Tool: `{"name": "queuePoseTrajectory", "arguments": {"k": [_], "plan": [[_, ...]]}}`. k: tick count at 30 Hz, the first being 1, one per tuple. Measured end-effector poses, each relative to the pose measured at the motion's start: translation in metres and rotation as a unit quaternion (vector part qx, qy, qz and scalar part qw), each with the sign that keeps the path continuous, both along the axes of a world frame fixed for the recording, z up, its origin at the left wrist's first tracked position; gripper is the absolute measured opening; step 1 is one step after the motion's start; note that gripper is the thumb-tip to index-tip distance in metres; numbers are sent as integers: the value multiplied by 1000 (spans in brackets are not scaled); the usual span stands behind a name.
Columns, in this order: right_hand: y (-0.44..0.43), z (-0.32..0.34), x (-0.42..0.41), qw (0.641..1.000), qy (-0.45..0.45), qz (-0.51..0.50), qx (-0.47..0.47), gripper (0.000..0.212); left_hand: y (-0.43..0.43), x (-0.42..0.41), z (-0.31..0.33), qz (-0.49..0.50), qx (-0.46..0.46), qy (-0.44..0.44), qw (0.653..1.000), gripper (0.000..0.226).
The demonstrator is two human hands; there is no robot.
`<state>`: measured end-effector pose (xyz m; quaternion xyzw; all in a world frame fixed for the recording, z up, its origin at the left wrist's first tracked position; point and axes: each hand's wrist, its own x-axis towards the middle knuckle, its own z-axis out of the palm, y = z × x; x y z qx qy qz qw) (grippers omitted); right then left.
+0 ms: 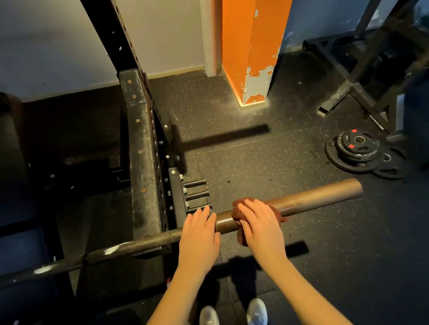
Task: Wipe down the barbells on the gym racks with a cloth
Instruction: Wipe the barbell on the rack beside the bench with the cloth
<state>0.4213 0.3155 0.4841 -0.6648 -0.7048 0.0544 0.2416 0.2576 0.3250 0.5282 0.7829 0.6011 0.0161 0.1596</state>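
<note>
Head view: on my feed the barbell (313, 196) lies across the lower half of the picture, its thin shaft resting on the black rack (142, 168) and its thick sleeve sticking out past the rack's right side, above the rubber floor (259, 158).

The left hand (199, 238) rests on the bar just where shaft meets sleeve. Its fingers (199, 214) lie nearly straight over the top and hold nothing.

The right hand (262, 230) sits just beside it on the sleeve, pressing a dark red cloth (235, 212) onto the metal. Its fingers (250, 208) lie flat over the cloth, not clenched, and I cannot see the thumb. The cloth bunches out on both sides of the hand and hangs a little below the sleeve on my side.

Three short storage pegs (196, 195) stick out of the rack just beyond the left fingertips.

A stack of weight plates (358, 151) lies on the floor near its right edge, well apart from the sleeve's end. An orange pillar (246, 31) with chipped paint stands at the far edge of the floor.

White shoes (209, 319) show at the bottom, between the forearms.
</note>
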Motion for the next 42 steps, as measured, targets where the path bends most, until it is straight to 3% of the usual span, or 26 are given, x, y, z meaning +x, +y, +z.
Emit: {"name": "queuePoseTrajectory", "arguments": {"k": [3,8,11,14,19,22,25,30,33,36,39,42], "plan": [[6,5,39,999,-14,32,12,25,2,5,0,-35,-9,9,999,54],[8,-1,43,990,19,-137,-31,33,-1,19,-2,-49,2,21,999,57],[-1,-6,22,999,-13,-38,-18,37,-6,22,-6,-46,6,40,998,61],[2,-7,61,998,-62,28,14,33,-5,23,-8,-47,7,41,998,59],[6,5,68,990,38,-134,-29,29,-5,30,-8,-19,1,38,999,55],[1,-1,41,999,17,-42,-25,28,-3,37,-7,6,-2,47,999,55],[5,-6,71,999,-8,34,2,34,1,42,-5,-11,1,47,999,54],[4,2,70,977,96,-185,-34,32,1,47,-6,-16,-17,-2,1000,55],[-2,-4,50,994,71,-76,-33,37,3,47,-7,-8,-8,2,1000,53],[0,-6,89,998,48,13,-23,39,5,47,-6,-10,-13,6,1000,52],[2,-4,115,986,122,-101,-55,37,5,48,-7,1,-11,6,1000,52],[7,2,84,963,161,-207,-59,33,4,52,-9,10,-12,14,1000,53]]}}
